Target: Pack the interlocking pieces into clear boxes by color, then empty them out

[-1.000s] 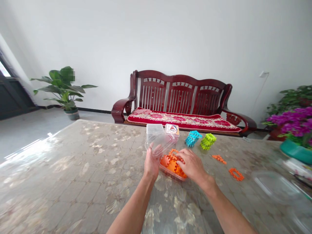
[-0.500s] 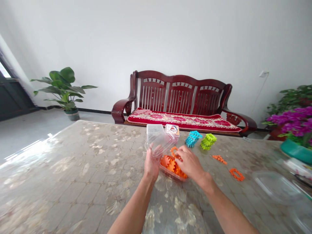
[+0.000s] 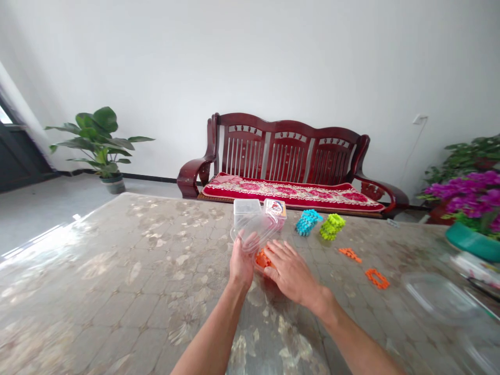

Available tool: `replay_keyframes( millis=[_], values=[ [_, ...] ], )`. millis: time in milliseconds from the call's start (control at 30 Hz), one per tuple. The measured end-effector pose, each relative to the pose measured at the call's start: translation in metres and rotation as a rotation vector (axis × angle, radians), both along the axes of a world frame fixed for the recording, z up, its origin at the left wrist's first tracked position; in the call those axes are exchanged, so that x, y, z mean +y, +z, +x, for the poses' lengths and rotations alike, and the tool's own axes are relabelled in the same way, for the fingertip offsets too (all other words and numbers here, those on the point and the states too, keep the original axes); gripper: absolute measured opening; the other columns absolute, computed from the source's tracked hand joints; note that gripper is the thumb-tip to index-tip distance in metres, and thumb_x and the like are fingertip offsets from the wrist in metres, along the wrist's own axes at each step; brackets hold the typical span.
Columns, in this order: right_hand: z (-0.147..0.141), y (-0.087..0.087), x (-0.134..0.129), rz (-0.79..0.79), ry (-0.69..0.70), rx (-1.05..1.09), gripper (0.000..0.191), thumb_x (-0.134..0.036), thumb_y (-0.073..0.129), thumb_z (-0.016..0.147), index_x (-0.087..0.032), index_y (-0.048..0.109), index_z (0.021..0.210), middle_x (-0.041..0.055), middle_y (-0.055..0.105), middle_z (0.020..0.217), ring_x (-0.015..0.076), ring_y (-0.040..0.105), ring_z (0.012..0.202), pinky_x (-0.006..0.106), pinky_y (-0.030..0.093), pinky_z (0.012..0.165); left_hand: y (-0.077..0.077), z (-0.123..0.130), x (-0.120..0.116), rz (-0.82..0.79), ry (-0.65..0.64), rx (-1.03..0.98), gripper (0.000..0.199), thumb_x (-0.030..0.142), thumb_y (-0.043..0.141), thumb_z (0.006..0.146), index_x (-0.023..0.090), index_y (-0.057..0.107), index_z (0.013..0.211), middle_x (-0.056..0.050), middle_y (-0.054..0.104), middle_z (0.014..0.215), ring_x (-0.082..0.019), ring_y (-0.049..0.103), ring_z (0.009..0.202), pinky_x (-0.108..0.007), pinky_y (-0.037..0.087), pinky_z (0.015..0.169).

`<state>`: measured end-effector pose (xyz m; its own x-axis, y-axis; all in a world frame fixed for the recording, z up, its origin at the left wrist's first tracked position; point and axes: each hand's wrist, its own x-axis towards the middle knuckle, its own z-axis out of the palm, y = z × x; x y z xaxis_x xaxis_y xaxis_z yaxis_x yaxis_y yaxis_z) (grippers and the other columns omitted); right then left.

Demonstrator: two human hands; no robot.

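Observation:
A clear plastic lid is tilted up in my left hand, whose fingers show through it. My right hand lies flat over a clear plastic box of orange toothed building pieces, fingers stretched out and slightly apart. Most of the box is hidden under that hand. Just behind the lid stand a clear container and a second box with a printed label and pink contents.
Right of the boxes stand a blue stack and a green stack of toothed pieces. Two orange pieces lie nearer me. Another clear lid rests at the right, near a teal flower pot. A wooden bench stands behind the table.
My right hand was pinching an orange piece above the box; it has let go and now spreads flat over the pieces. My left hand keeps holding the lid.

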<state>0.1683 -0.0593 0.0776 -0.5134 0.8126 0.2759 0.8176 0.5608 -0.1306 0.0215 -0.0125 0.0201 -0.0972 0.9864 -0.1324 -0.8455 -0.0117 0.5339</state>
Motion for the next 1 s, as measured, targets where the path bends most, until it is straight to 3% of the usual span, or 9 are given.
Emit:
replay_keyframes(
  millis=[233, 467, 533, 700, 833, 1000],
  values=[
    [0.000, -0.017, -0.007, -0.033, 0.009, -0.038, 0.056, -0.044, 0.037, 0.099, -0.016, 0.038, 0.147, 0.0116, 0.039, 0.152, 0.0250, 0.032, 0.142, 0.046, 0.022, 0.118, 0.000, 0.000, 0.000, -0.008, -0.016, -0.005, 0.040, 0.036, 0.052, 0.092, 0.024, 0.051, 0.129, -0.010, 0.071, 0.111, -0.019, 0.068, 0.098, -0.031, 0.049, 0.088],
    [0.006, -0.009, -0.004, -0.099, 0.044, 0.093, 0.053, -0.041, 0.035, 0.100, -0.018, 0.037, 0.147, 0.0103, 0.039, 0.152, 0.0220, 0.032, 0.142, 0.046, 0.022, 0.118, -0.003, -0.001, 0.001, 0.005, -0.009, 0.016, 0.042, 0.040, 0.053, 0.091, 0.023, 0.051, 0.130, -0.010, 0.072, 0.111, -0.020, 0.068, 0.099, -0.033, 0.047, 0.091],
    [0.015, -0.009, -0.002, -0.087, -0.008, 0.209, 0.048, -0.036, 0.035, 0.099, -0.019, 0.043, 0.143, 0.0086, 0.043, 0.150, 0.0202, 0.036, 0.140, 0.044, 0.025, 0.118, -0.004, -0.003, 0.001, 0.011, 0.000, 0.023, 0.041, 0.039, 0.052, 0.092, 0.023, 0.051, 0.130, -0.010, 0.072, 0.111, -0.020, 0.068, 0.099, -0.032, 0.047, 0.090],
    [0.048, -0.020, 0.002, 0.041, -0.336, 0.484, 0.038, -0.022, 0.038, 0.092, -0.020, 0.066, 0.118, 0.0084, 0.066, 0.124, 0.0200, 0.058, 0.116, 0.039, 0.043, 0.103, -0.005, -0.007, 0.003, -0.003, 0.009, 0.043, 0.041, 0.039, 0.051, 0.092, 0.023, 0.052, 0.129, -0.010, 0.072, 0.111, -0.018, 0.068, 0.097, -0.030, 0.047, 0.087],
    [0.059, -0.024, 0.001, 0.136, -0.385, 0.396, 0.030, -0.022, 0.045, 0.091, -0.022, 0.071, 0.106, 0.0070, 0.071, 0.105, 0.0210, 0.061, 0.100, 0.037, 0.046, 0.093, -0.003, -0.007, 0.003, -0.013, 0.021, 0.070, 0.036, 0.036, 0.049, 0.093, 0.023, 0.054, 0.126, -0.009, 0.073, 0.108, -0.018, 0.068, 0.096, -0.030, 0.047, 0.088],
    [0.047, -0.015, -0.001, 0.125, -0.405, 0.210, 0.020, -0.030, 0.058, 0.089, -0.026, 0.073, 0.103, 0.0047, 0.070, 0.096, 0.0218, 0.058, 0.091, 0.035, 0.043, 0.083, -0.001, -0.007, 0.001, -0.013, 0.008, 0.089, 0.034, 0.036, 0.048, 0.093, 0.022, 0.057, 0.122, -0.008, 0.073, 0.109, -0.017, 0.068, 0.098, -0.029, 0.046, 0.088]
  ],
)
